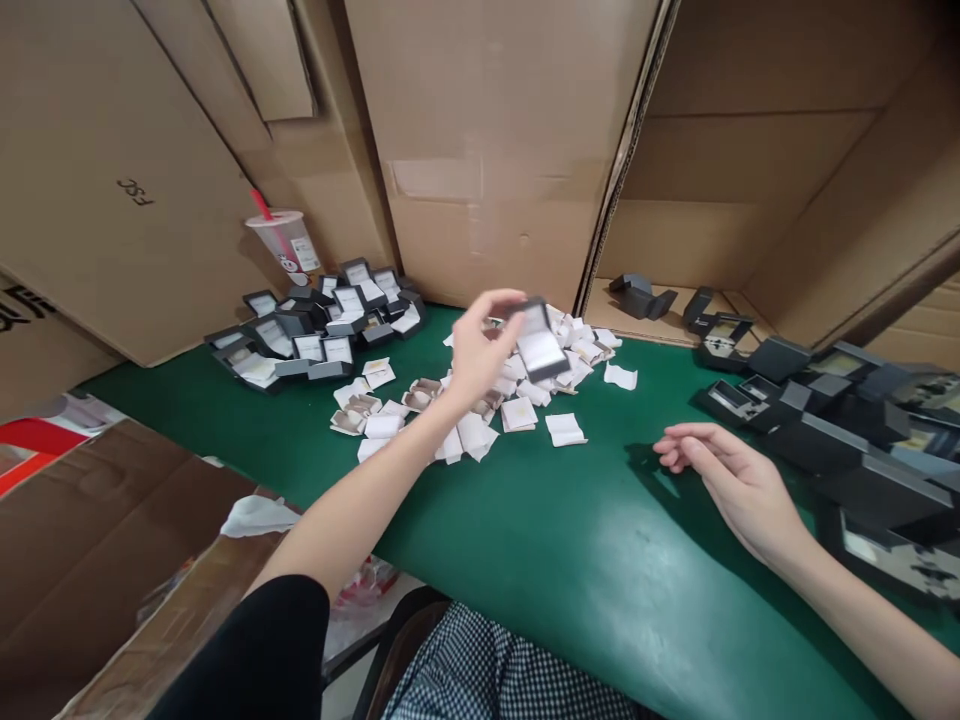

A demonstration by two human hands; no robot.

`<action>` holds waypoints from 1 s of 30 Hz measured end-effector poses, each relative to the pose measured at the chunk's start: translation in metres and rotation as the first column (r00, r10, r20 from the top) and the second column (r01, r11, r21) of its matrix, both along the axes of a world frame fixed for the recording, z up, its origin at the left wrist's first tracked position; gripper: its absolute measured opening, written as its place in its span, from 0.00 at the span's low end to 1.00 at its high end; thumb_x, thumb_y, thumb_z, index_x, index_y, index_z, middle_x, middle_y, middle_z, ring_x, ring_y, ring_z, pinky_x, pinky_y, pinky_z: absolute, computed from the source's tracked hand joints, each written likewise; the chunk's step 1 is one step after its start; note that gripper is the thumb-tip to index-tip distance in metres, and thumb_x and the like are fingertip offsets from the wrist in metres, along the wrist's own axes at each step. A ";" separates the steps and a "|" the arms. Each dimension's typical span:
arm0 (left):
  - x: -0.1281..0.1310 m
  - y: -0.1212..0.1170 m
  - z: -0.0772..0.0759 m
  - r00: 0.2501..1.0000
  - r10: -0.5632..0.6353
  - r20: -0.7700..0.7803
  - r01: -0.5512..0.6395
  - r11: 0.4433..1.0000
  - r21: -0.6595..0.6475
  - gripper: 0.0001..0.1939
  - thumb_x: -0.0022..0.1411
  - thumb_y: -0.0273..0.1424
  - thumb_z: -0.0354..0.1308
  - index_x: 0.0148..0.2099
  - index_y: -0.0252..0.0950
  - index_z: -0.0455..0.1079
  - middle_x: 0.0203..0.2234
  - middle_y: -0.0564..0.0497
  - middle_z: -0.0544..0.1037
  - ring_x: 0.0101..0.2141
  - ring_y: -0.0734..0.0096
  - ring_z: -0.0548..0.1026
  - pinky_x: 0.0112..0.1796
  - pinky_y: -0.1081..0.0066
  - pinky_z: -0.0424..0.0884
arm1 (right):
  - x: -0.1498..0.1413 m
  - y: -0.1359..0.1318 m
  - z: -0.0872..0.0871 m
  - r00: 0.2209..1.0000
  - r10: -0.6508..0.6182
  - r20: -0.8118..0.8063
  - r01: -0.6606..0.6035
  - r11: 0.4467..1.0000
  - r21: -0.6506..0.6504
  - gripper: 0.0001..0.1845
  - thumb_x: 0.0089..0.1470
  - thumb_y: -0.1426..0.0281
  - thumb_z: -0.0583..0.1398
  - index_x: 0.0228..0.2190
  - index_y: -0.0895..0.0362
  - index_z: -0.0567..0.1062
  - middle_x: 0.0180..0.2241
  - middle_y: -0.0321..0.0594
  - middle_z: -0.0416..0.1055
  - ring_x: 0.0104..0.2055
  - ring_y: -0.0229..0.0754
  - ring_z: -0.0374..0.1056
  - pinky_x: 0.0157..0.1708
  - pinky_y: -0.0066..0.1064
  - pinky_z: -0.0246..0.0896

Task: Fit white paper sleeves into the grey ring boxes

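My left hand [484,350] is over the pile of white inserts, its thumb and fingers closed on a small black jewelry box [541,345]. The box has its lid up and shows a white lining. Below and around it lie many white folded inserts [519,414], some like small card pads. My right hand [739,485] is above the green table on the right, its fingers loosely curled together with nothing visible in them. Closest to it are larger dark boxes [817,440], heaped at the right edge.
Open black boxes with white linings [337,325] are heaped at the back left, beside a plastic cup [289,242] with a red straw. Tall cardboard [495,130] stands behind the green table [525,530]. An open carton [697,240] at back right holds several dark boxes.
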State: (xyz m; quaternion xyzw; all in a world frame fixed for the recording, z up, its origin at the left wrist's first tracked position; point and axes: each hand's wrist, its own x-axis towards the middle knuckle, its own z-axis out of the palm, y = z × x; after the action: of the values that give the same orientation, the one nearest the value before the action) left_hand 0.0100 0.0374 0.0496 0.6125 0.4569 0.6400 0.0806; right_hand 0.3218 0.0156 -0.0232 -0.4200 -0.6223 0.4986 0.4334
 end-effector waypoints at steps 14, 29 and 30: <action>-0.129 0.022 -0.011 0.790 0.548 -0.274 -0.612 0.718 -0.331 0.15 0.59 0.21 0.50 0.46 0.34 0.72 0.42 0.48 0.79 0.41 0.69 0.77 0.46 0.69 0.72 | -0.002 -0.001 0.001 0.998 0.023 0.056 -0.024 0.999 0.021 0.17 0.53 0.54 0.63 0.37 0.54 0.76 0.35 0.44 0.76 0.35 0.43 0.71 0.37 0.34 0.70; -0.109 0.008 -0.003 0.621 0.603 -0.500 -0.766 0.602 -0.225 0.25 0.53 0.21 0.59 0.54 0.35 0.65 0.53 0.38 0.60 0.55 0.47 0.64 0.54 0.54 0.64 | -0.004 -0.002 0.004 0.991 -0.014 0.135 -0.001 0.994 0.110 0.15 0.55 0.56 0.60 0.37 0.54 0.75 0.37 0.43 0.76 0.38 0.45 0.73 0.40 0.38 0.70; -0.104 0.008 0.000 0.623 0.579 -0.526 -0.751 0.630 -0.197 0.24 0.54 0.22 0.59 0.53 0.35 0.65 0.53 0.38 0.60 0.55 0.46 0.63 0.55 0.54 0.62 | -0.002 0.000 0.005 0.980 -0.060 0.191 0.026 0.984 0.178 0.15 0.56 0.56 0.59 0.37 0.54 0.75 0.37 0.43 0.76 0.40 0.46 0.73 0.42 0.40 0.69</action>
State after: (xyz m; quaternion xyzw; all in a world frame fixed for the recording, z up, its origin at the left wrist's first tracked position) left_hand -0.0936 0.0450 0.0492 0.4835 0.7804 0.3695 -0.1437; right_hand 0.3197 0.0153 -0.0181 -0.4408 -0.6938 0.3890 0.4160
